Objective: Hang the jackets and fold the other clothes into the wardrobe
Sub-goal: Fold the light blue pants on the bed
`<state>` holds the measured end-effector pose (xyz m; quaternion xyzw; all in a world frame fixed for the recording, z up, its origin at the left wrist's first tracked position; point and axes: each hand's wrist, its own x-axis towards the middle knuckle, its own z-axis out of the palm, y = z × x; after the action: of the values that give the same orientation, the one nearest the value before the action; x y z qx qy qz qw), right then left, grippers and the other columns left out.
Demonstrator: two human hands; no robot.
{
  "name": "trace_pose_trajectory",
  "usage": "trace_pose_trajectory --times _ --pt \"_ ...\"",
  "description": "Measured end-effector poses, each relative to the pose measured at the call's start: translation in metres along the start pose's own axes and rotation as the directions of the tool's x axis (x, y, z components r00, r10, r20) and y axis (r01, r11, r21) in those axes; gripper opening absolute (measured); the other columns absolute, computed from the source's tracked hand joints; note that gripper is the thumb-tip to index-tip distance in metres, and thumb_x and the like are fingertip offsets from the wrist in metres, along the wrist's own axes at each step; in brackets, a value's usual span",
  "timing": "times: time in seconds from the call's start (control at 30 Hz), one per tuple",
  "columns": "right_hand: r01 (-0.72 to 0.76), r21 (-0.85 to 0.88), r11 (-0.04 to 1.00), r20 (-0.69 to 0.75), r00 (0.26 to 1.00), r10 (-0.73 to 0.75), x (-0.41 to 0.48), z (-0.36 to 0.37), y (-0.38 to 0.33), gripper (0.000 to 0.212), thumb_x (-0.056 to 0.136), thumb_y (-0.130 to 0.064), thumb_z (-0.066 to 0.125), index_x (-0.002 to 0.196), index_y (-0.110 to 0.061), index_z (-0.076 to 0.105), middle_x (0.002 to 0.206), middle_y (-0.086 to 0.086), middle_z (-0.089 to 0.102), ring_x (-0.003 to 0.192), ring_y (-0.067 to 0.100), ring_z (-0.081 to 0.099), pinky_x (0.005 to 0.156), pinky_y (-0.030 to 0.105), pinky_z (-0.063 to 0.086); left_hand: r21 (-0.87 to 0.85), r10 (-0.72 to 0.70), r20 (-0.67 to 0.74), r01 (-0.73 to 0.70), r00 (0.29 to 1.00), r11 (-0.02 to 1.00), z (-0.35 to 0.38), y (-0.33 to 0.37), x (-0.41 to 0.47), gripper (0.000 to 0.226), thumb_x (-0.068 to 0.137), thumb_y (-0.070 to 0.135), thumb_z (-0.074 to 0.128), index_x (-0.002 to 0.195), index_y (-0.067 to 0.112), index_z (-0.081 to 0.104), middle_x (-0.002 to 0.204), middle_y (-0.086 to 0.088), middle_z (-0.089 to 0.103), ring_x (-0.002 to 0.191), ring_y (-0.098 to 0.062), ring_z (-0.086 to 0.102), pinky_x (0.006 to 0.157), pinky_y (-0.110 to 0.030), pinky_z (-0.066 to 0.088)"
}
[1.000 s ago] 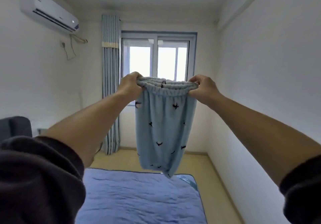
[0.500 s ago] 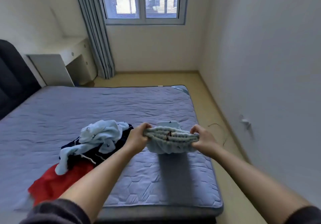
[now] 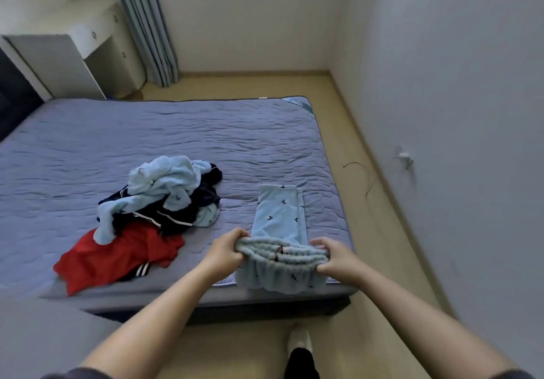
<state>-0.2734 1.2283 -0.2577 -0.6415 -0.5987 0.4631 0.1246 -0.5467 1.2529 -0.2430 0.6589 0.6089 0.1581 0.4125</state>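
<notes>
Waistband ends of the pale-blue trousers [image 3: 279, 216] sit clenched in left hand [image 3: 225, 250] and right hand [image 3: 334, 256].

Our plain bedroom
We see a quilted bed [image 3: 206, 131] mid-frame, a curtain [image 3: 147, 25] and white desk [image 3: 73, 52] upper left, a cable [image 3: 373, 183] on the floor [image 3: 338, 113] at right.

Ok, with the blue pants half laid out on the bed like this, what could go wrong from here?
The left grip and right grip hold the waistband of the pants at the near edge of the mattress; released there, they may slide to the floor. The legs also lie near its right edge, so a sloppy fold could spill over.
</notes>
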Motion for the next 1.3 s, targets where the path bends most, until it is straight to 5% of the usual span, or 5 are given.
trace_pose_trajectory --times 0.53,0.73,0.87,1.17,1.3 --pt "-0.116 0.656 0.746 -0.084 0.971 0.225 0.39 -0.064 0.084 0.02 0.093 -0.01 0.058 0.109 -0.021 0.063 0.099 0.006 0.072 0.088 0.017 0.069 0.07 0.027 0.056 -0.502 -0.287 -0.123 0.19 0.95 0.844 0.068 -0.07 0.385 0.003 0.096 0.028 0.054 0.096 0.027 0.057 0.095 0.006 0.065 0.092 -0.014 0.061 0.076 -0.028 0.048" --pt "-0.144 0.688 0.711 -0.154 0.929 0.337 0.54 -0.033 0.157 0.057 0.094 -0.027 0.06 0.144 -0.018 0.035 0.116 0.003 0.056 0.08 0.004 0.058 0.059 0.015 0.05 -0.403 -0.412 -0.085 0.347 0.907 0.847 0.114 -0.156 0.541 0.057 0.093 0.044 0.054 0.139 0.016 0.035 0.126 -0.003 0.048 0.118 -0.022 0.049 0.094 -0.031 0.038" --pt "-0.408 0.578 0.706 0.021 0.873 0.488 0.557 0.034 0.241 0.035 0.089 -0.031 0.066 0.116 -0.012 0.055 0.121 0.011 0.062 0.098 0.025 0.064 0.085 0.041 0.054 -0.358 -0.479 0.12 0.488 0.87 0.796 0.186 -0.249 0.542 0.068 0.075 0.046 0.073 0.129 0.009 0.053 0.128 -0.012 0.06 0.11 -0.025 0.062 0.095 -0.042 0.05" --pt "-0.561 0.594 0.577 0.273 0.815 0.511 0.545 0.063 0.275 0.03 0.08 -0.033 0.075 0.101 -0.014 0.07 0.092 0.002 0.075 0.084 0.019 0.072 0.077 0.033 0.057 -0.274 -0.526 0.012 0.509 0.85 0.816 0.208 -0.29 0.525 0.056 0.059 0.055 0.068 0.102 0.02 0.066 0.096 0.006 0.071 0.089 -0.015 0.067 0.082 -0.038 0.055" --pt "-0.364 0.654 0.664 -0.063 0.848 0.527 0.548 0.066 0.274 0.016 0.079 -0.01 0.074 0.092 -0.015 0.068 0.088 0.0 0.072 0.08 0.017 0.067 0.074 0.032 0.053 -0.265 -0.45 -0.085 0.415 0.889 0.87 0.21 -0.289 0.525 0.037 0.074 0.039 0.076 0.105 0.021 0.066 0.098 0.008 0.071 0.092 -0.012 0.066 0.083 -0.037 0.053"
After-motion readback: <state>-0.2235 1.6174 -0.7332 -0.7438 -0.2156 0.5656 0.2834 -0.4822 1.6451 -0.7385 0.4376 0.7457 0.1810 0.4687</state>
